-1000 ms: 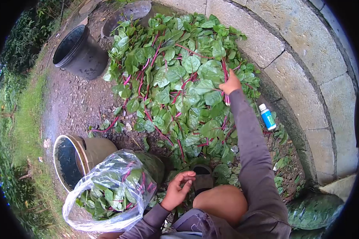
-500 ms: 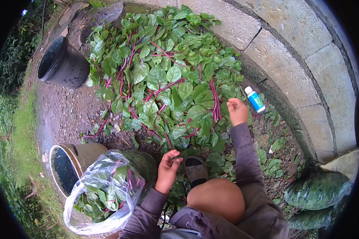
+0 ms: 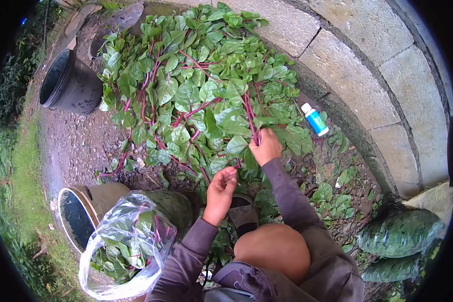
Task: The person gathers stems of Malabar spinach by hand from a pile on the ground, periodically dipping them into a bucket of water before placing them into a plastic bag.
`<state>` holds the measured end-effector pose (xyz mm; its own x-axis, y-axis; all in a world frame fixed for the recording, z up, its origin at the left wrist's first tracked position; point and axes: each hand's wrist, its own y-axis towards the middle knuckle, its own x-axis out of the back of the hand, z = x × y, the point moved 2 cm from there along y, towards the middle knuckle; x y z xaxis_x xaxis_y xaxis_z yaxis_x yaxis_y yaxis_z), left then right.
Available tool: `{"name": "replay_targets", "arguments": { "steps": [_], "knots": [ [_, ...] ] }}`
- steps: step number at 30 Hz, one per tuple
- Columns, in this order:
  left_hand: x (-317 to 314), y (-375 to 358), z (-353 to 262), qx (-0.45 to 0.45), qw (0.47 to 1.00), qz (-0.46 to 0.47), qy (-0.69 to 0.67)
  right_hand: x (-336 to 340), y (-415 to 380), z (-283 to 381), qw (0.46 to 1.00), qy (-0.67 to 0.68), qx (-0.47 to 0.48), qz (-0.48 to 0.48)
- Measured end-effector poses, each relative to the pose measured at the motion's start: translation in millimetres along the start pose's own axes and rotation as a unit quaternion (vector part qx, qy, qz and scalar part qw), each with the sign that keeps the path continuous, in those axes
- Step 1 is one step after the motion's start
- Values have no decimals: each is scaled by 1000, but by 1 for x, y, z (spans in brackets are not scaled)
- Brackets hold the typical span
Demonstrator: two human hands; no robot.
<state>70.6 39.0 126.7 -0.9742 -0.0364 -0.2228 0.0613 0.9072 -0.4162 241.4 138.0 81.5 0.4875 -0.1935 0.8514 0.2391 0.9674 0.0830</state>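
Note:
My right hand is closed around the lower ends of a bunch of Malabar spinach stems, dark red with broad green leaves. The bunch lies over the edge of a big heap of the same greens on the ground. Just below and left of it, my left hand has its fingertips pinched together near the heap's lower edge. Whether anything thin is between those fingers cannot be made out. At lower left, a clear plastic bag with its mouth open holds more leaves and stems.
A white-capped bottle with a blue label lies right of the heap, by a curved block wall. A black bucket and a pale bucket lie tipped at left. Green bundles sit at lower right.
My right hand has moved left and closed on the stem bunch, whose leaves have shifted left with it. My left hand has risen slightly up and right towards it.

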Motion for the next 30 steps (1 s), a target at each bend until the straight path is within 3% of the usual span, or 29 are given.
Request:
{"name": "replay_targets", "arguments": {
  "steps": [3,6,7,9,10,11,13,14,16,19,23,26,30],
  "knots": [
    [-12,19,9,-5,994,-113,-7,14,-38,43,994,36,87,48],
    [-5,36,12,167,971,-13,-172,-16,-89,54,981,95,141,97],
    [-4,33,2,180,961,-72,-196,-6,-84,60,957,124,217,145],
    [35,45,56,124,963,-110,-214,22,-61,58,884,178,361,239],
    [49,44,68,113,962,-129,-213,26,-44,50,871,261,290,299],
    [48,35,54,139,951,-178,-210,33,-22,38,913,235,192,273],
    [66,24,68,107,954,-201,-197,25,22,-11,982,88,164,11],
    [74,17,73,104,959,-200,-169,22,37,-30,996,-4,87,-2],
    [72,2,64,85,964,-203,-152,-2,50,-73,990,-113,90,-4],
    [79,-12,69,72,973,-194,-102,-2,54,-89,996,-43,34,72],
    [91,-18,88,49,981,-180,-51,35,45,-73,988,139,-14,-61],
    [83,-13,84,79,977,-169,-104,48,27,-39,949,303,30,-75],
    [57,-3,58,71,969,-139,-190,21,-46,45,941,308,114,77]
  ]
}}
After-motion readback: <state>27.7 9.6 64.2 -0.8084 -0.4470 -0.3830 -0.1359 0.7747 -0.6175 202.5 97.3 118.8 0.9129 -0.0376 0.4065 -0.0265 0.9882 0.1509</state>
